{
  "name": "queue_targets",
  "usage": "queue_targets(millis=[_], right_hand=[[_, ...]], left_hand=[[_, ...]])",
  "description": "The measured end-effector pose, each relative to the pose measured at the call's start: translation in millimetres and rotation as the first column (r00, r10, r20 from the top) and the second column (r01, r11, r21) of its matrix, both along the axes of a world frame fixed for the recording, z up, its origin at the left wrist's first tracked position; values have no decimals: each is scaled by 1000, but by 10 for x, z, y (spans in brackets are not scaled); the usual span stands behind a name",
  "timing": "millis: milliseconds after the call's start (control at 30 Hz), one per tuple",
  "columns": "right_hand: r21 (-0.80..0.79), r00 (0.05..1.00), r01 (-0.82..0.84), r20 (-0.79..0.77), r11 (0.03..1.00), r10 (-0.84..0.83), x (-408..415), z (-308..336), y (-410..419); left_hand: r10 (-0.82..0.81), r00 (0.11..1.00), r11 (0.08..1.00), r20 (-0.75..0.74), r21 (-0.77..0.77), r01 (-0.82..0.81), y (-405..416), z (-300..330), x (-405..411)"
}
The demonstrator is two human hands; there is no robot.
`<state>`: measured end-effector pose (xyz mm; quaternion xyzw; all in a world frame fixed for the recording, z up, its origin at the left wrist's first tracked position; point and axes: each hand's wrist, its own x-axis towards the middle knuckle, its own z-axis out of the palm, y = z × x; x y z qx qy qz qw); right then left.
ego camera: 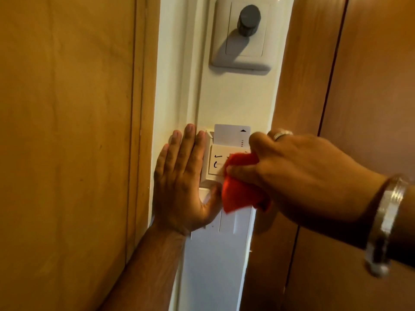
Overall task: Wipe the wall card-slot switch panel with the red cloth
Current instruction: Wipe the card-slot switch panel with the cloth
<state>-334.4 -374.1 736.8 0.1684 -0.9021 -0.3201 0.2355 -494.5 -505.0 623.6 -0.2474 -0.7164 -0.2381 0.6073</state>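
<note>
The white card-slot switch panel (213,163) is mounted on a narrow cream wall strip, with a white key card (231,135) standing in its top slot. My right hand (296,176) is closed on a bunched red cloth (241,187), which presses against the panel's right and lower part. My left hand (179,176) lies flat against the wall just left of the panel, fingers pointing up and spread slightly, holding nothing. The cloth and my right hand hide the panel's right half.
A white wall plate with a dark round knob (248,21) sits above on the same strip. Another white switch plate (226,223) lies right below the panel. Brown wooden panels flank the strip on the left (67,131) and right (359,86).
</note>
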Motion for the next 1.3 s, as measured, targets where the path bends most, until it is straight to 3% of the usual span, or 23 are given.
queue_targets(millis=[133, 267, 367, 500, 600, 767, 900, 1000, 1100, 1200, 1300], right_hand=[[66, 999, 15, 33, 998, -18, -50, -46, -40], [-8, 999, 2, -39, 1000, -2, -38, -28, -96], [59, 1000, -19, 10, 998, 18, -99, -74, -136], [-3, 999, -39, -37, 999, 39, -80, 30, -162], [67, 999, -44, -5, 997, 44, -119, 14, -184], [21, 997, -62, -50, 998, 63, -114, 36, -216], [34, 999, -42, 15, 999, 42, -126, 48, -188], [23, 996, -73, -45, 997, 74, -122, 87, -211], [46, 999, -39, 40, 998, 37, -132, 53, -199], [-20, 998, -63, 0, 998, 63, -98, 111, -148], [43, 999, -46, 27, 998, 45, -106, 84, -71]], left_hand=[[0, 1000, 1000, -7, -13, 0, 6, 0, -21], [-11, 1000, 1000, -1, -9, 11, -1, 7, -16], [-25, 1000, 1000, 18, -7, 25, 9, 6, 9], [-44, 999, 999, -4, 7, 44, 6, 13, -5], [-50, 999, 998, -4, 25, 50, 9, 11, -2], [-31, 1000, 999, -5, 12, 31, 10, 8, -15], [-51, 999, 998, -1, 24, 51, 11, 1, -21], [-17, 1000, 1000, -24, 15, 17, 15, -4, -18], [-42, 999, 999, 0, 26, 42, 10, 8, 4], [-28, 1000, 999, -1, 16, 28, 9, 14, 4], [-20, 1000, 1000, 20, 7, 20, 2, 8, 5]])
